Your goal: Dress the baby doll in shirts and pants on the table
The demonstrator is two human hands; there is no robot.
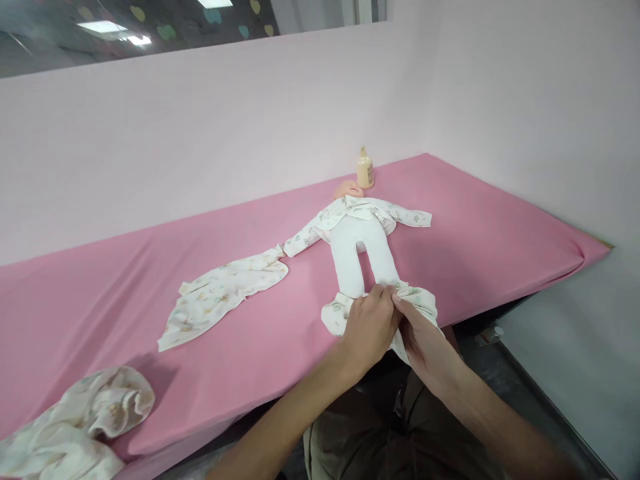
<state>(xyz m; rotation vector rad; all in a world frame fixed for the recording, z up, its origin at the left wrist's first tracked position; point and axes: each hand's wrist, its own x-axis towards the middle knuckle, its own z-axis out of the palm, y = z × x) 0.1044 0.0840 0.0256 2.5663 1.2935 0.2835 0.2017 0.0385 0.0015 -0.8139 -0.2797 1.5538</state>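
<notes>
Bare forearms (295, 403) lead to the left hand (371, 327) and right hand (425, 340), both gripping the patterned garment (423, 299), which spreads either side of the fingers, doll (347, 257) just beyond. Likely light, limp; its gathered edge offers the surest hold.

Cream bottle (365, 172) near pale wall (240, 140)

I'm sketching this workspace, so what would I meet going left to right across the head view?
Crumpled patterned cloth → spread patterned cloth → doll's sleeve nearest it → left hand → right hand. The held cloth overlaps both hands, so it's left out.
</notes>
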